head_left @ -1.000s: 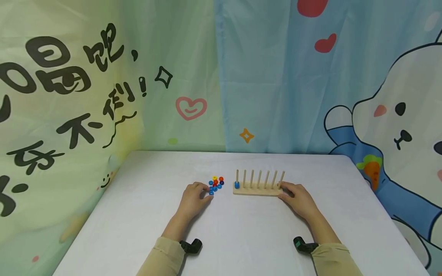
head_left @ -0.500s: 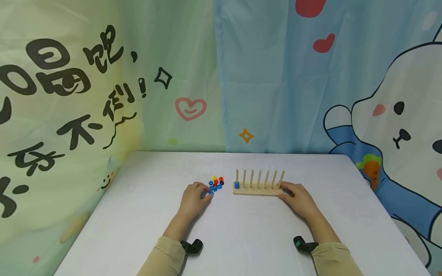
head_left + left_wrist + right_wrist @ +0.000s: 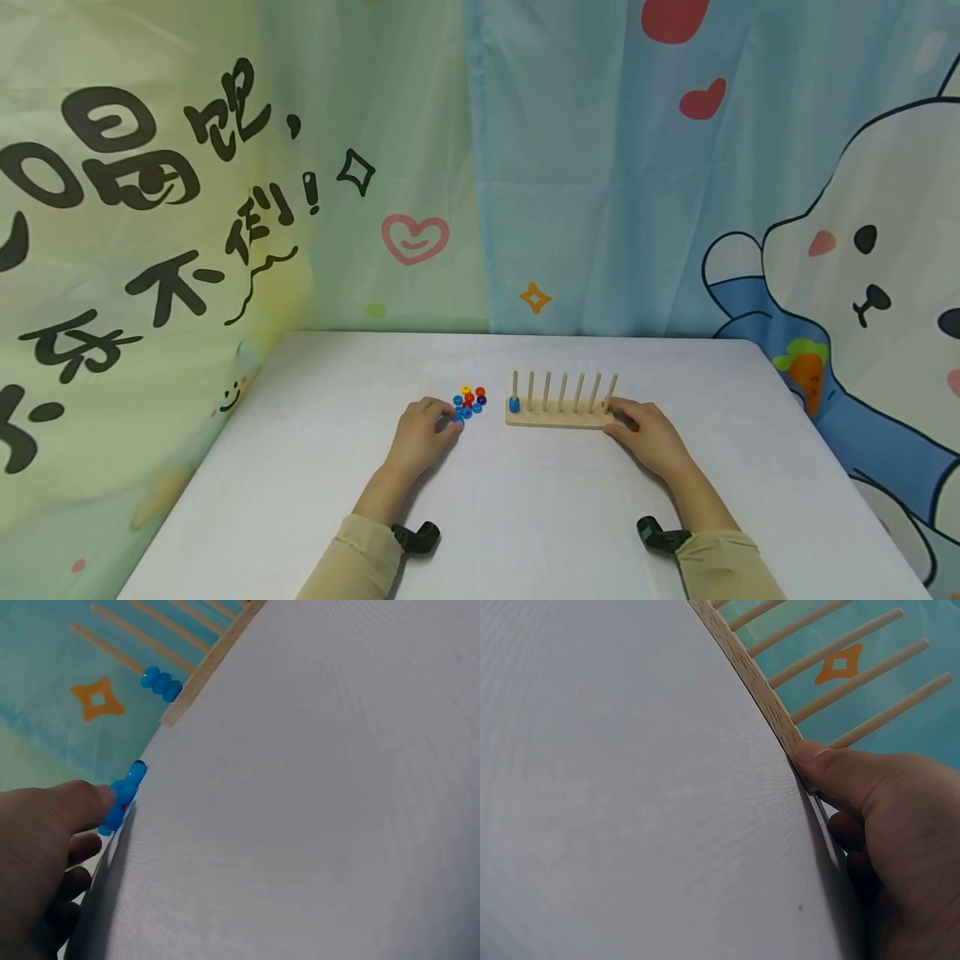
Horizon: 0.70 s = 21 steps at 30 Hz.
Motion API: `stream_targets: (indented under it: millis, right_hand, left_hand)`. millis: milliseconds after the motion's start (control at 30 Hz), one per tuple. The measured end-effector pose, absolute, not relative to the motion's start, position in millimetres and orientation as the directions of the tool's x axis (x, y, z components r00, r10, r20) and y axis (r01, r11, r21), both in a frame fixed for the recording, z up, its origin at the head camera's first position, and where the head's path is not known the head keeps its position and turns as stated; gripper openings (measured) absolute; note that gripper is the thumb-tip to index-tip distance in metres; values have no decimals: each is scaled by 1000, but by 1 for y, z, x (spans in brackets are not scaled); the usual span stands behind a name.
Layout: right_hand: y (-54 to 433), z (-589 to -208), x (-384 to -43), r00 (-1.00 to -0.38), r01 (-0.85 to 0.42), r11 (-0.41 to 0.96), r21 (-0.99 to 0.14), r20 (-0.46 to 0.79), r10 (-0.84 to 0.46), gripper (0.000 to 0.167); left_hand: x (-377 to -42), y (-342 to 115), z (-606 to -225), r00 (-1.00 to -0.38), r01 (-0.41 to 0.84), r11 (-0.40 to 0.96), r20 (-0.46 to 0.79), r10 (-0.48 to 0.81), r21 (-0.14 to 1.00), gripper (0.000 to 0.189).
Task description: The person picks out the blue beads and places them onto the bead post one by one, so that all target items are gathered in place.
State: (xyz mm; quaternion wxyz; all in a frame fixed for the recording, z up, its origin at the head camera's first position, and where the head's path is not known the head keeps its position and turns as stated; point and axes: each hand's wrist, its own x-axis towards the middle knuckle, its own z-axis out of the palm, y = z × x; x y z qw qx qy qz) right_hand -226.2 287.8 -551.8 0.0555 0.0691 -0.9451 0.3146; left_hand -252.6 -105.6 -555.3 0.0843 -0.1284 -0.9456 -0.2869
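Beside a small cluster of beads (image 3: pixel 468 412), mostly blue with some red, orange, yellow and dark ones, rests my left hand (image 3: pixel 420 433). Its thumb and index finger are spread apart at the near blue beads. In the left wrist view the thumb (image 3: pixel 82 802) overlaps the blue beads (image 3: pixel 126 791); its other fingertips are partly hidden. My right hand (image 3: pixel 651 435) grips the right end of a wooden peg rack (image 3: pixel 558 420), thumb in front and fingers behind. The rack's leftmost peg carries blue beads (image 3: pixel 161 684); the other pegs (image 3: pixel 881 667) stand bare.
A white-covered table (image 3: pixel 540 508) lies under everything. A printed curtain (image 3: pixel 570 167) hangs right behind its back edge. Black wrist devices (image 3: pixel 422 538) sit at both sleeve cuffs. The bead cluster lies a short way left of the rack.
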Motion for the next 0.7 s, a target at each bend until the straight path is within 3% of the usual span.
stream_targets:
  millis: [433, 700]
  right_hand:
    - [289, -553, -227, -985, -161, 795, -584, 143, -95, 52]
    - [289, -553, -227, -986, -158, 795, -585, 138, -95, 53]
  left_hand:
    - [-264, -92, -520, -940, 340, 724, 220, 259, 600, 22]
    - [-275, -74, -489, -916, 401, 706, 248, 315, 584, 22]
